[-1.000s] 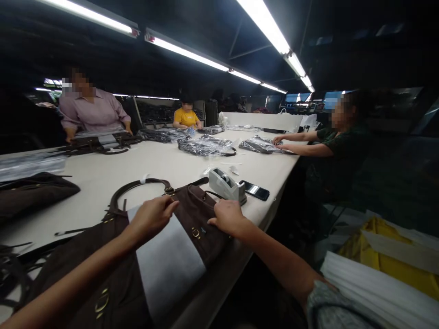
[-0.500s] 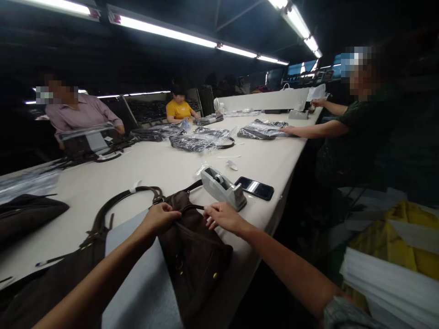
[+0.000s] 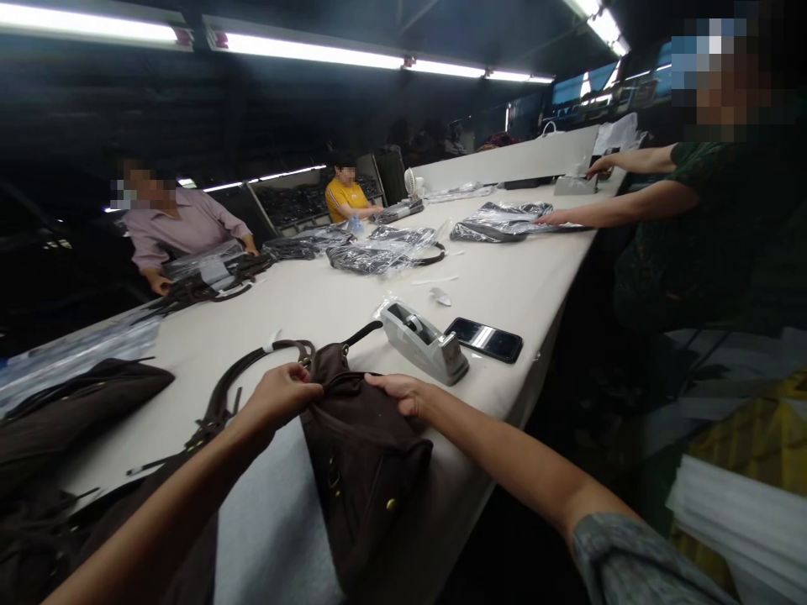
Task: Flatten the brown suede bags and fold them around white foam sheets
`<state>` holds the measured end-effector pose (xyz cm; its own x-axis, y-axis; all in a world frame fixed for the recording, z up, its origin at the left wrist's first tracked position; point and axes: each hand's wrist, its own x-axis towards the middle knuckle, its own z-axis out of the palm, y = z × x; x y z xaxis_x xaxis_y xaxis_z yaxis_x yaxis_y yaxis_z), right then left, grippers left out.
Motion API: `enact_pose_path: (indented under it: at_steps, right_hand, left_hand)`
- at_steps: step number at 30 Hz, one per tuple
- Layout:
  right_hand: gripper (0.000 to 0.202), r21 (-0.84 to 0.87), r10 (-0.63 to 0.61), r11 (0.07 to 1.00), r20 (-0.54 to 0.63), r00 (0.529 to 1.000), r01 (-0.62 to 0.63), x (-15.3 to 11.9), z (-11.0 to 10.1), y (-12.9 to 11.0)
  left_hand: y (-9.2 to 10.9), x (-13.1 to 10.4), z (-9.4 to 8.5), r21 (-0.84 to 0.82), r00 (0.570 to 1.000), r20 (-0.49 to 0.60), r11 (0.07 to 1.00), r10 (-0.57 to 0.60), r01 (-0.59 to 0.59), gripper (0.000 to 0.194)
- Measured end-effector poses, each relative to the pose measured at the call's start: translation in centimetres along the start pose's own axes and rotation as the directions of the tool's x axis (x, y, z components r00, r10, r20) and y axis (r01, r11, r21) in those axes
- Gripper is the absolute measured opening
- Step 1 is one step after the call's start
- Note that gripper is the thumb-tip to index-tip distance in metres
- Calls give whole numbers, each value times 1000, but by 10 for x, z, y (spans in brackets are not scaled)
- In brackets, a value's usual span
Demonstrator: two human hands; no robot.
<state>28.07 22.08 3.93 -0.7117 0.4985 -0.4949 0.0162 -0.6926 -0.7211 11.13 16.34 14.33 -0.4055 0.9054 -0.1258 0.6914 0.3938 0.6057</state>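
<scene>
A dark brown bag (image 3: pixel 371 445) with brass-coloured studs lies at the near edge of the table, its top end towards the tape dispenser. My left hand (image 3: pixel 287 395) pinches the bag's top edge, thumb and fingers together. On the right, my right hand (image 3: pixel 400 391) grips the same edge, its fingers partly hidden by the fabric. A grey-white sheet (image 3: pixel 277 512) lies against the bag under my left forearm. Curved brown handles (image 3: pixel 233 374) with a white wrap rest beyond my left hand.
A grey tape dispenser (image 3: pixel 424 340) and a phone (image 3: pixel 485 338) sit just past my right hand. Plastic-wrapped bags (image 3: pixel 378 252) lie farther back. Another brown bag (image 3: pixel 81 403) is at left. Three people stand around the table (image 3: pixel 328 298); white sheets (image 3: pixel 737 512) are stacked at lower right.
My right hand has gone from a thin dark strip at the bag's edge to the bag's top edge itself. The view has shifted left. The person at left has lowered a plastic-covered bag.
</scene>
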Motion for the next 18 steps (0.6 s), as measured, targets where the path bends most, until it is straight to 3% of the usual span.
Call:
enact_pose_path:
  at_steps: [2,4,6,7,9,11,12,14,18]
  right_hand:
    - [42,17,5,1000,9,1000,-6,0,3,-2]
    - [25,-97,-101,991,-102,990,91,0,7,-3]
    - [4,-248,-230,954,-240,943,170,2,13,-2]
    - [8,-335,-309,920,-304,901,202,4,17,-1]
    - [23,-568,-471,798,-376,798,204,8,23,3]
    - [30,-812,-611,576,-351,709,94,11,25,10]
    - [30,-882,-647,471,-324,690,28,12,25,13]
    - [25,-920,-640,390,-302,706,-40,12,20,17]
    - [21,-911,-616,410,-310,724,-41,12,5,11]
  left_hand:
    - [-1,-1,-2,7,1000,3,1000,-12,12,16]
    - [-3,-1,-3,15,1000,1,1000,-21,21,15]
    - [-3,-2,-1,37,1000,-9,999,-16,16,15]
    - [-2,-2,2,56,1000,-20,998,-6,8,15]
    - [2,-4,15,109,999,-49,994,25,-19,15]
    - [9,-7,35,159,996,-75,986,58,-45,14]
    - [13,-9,47,174,995,-80,983,65,-51,15]
    - [21,-14,70,175,996,-78,984,51,-37,23]
    - [30,-20,95,110,998,-68,994,-9,16,40]
